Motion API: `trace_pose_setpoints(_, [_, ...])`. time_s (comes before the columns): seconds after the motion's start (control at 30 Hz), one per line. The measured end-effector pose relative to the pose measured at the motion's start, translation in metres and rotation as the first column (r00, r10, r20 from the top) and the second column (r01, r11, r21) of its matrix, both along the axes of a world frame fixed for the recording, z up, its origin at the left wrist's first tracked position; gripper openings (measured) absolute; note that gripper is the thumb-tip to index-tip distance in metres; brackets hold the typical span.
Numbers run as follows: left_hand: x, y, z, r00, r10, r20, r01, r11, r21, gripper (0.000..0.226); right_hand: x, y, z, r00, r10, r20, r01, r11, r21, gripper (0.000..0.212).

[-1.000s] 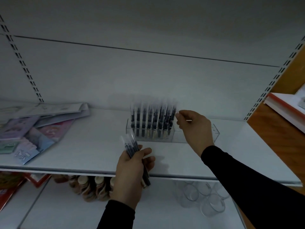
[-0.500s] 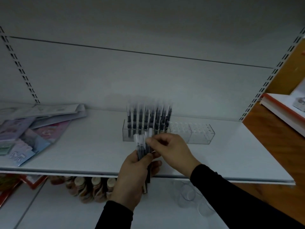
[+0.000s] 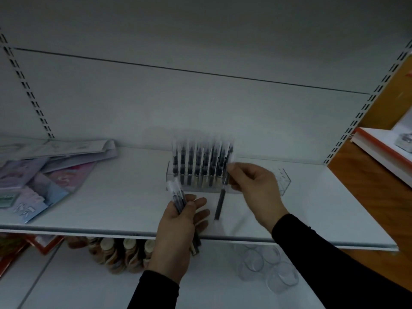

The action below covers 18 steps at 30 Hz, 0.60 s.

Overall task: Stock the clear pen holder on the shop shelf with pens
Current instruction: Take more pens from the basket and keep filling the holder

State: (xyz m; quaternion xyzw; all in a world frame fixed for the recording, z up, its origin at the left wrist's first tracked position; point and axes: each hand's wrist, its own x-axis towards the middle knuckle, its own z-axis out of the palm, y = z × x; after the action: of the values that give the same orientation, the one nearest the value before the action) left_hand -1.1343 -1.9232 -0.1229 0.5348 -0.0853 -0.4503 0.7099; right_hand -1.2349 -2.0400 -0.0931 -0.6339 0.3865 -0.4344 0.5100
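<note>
A clear pen holder (image 3: pixel 283 182) stands on the white shelf (image 3: pixel 111 208), its left half filled with several upright dark pens (image 3: pixel 200 161) with clear caps. My left hand (image 3: pixel 178 228) grips a bundle of pens (image 3: pixel 177 195) just in front of the holder's left end. My right hand (image 3: pixel 256 188) pinches a single pen (image 3: pixel 220 201) by its upper part; the pen hangs nearly upright in front of the holder, close to the last filled row. The holder's right half holds no pens, and my right hand partly hides it.
Colourful flat packets (image 3: pixel 33 181) lie piled on the shelf's left side. On the lower shelf stand small bottles (image 3: pixel 124 253) and clear cups (image 3: pixel 267 266). A wooden surface with a red-edged white box (image 3: pixel 383 150) is at the right.
My right hand drew one pen out of the bundle in my left hand and carried it up and to the right, towards the holder. The left hand stayed in place.
</note>
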Motion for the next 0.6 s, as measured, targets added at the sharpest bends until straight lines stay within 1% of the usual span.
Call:
trace_pose_setpoints(0.07, [0.001,0.001,0.001,1.0,0.01,-0.009,-0.01,1.0,-0.005,0.015,-0.004,-0.005,0.008,0.997,-0.055,0.06,0.057,0.998,-0.038,0.008])
trace_pose_setpoints(0.17, [0.002,0.002,0.002,0.999,0.03,-0.039,-0.031,0.999,-0.013,0.017,-0.008,-0.013,0.02,0.985,-0.108,0.136,0.119,0.99,-0.075,0.006])
trace_pose_setpoints(0.3, [0.001,0.001,0.005,0.996,0.065,-0.056,-0.067,0.997,-0.03,0.017,-0.008,-0.023,0.03,0.971,-0.144,0.192,0.163,0.983,-0.087,0.004])
trace_pose_setpoints(0.5, [0.001,0.001,0.005,0.997,0.068,-0.038,-0.069,0.997,-0.025,0.016,-0.003,-0.034,0.034,0.968,-0.15,0.202,0.173,0.98,-0.099,0.003])
trace_pose_setpoints(0.6, [0.001,0.0,0.004,0.997,0.066,-0.031,-0.067,0.998,-0.019,0.016,-0.002,-0.036,0.031,0.979,-0.135,0.152,0.154,0.981,-0.119,0.006])
